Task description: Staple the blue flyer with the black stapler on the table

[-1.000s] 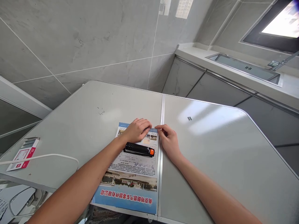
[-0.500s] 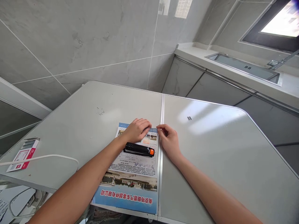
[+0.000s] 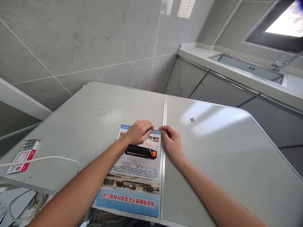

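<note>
Plenty of room right of the right hand point(image 3: 172, 143): a broad sweep of tabletop point(image 3: 224, 164), just two short dark strips point(image 3: 192, 119) to dodge. Between the right and left hand point(image 3: 140, 131), a slim gap. Nearer the body, the black stapler point(image 3: 141, 151) blocks the way over the leaflet point(image 3: 132, 201); far left, a white cable point(image 3: 52, 157) bars the box point(image 3: 23, 160).

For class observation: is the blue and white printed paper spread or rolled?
Spread: the printed paper lies flat beneath the black, orange-tipped stapler.
</note>
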A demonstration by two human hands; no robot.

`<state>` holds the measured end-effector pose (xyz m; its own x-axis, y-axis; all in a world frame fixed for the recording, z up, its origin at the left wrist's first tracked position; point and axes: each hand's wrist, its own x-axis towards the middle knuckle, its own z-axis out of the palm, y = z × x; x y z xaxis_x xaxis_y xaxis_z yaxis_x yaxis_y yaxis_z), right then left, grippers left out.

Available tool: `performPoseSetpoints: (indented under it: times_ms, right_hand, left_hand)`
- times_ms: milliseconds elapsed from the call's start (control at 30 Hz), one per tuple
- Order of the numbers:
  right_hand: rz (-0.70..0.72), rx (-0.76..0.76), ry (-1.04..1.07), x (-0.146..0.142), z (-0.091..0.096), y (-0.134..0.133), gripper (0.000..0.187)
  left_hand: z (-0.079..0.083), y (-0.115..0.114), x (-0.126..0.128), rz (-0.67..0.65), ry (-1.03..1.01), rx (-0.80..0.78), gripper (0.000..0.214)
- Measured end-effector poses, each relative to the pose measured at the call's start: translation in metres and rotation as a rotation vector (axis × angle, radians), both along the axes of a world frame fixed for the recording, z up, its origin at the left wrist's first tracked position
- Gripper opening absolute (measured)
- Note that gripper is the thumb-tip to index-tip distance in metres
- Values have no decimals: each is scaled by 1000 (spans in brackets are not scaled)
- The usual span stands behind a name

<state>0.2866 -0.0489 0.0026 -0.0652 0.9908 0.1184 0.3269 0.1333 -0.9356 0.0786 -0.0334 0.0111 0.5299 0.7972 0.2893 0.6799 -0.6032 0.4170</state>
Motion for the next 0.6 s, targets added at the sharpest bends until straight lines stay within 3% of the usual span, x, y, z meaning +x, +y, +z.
performPoseSetpoints:
  times_ms: [233,600]
  right_hand:
    - [10,14,-26,-1,1,-1,19]
    - [-122,25,-36,1,-3,1,25]
  left_hand:
    - [-1,1,0,4,-11,-8,13]
    - [-8,3,-4,110,58,-26,12]
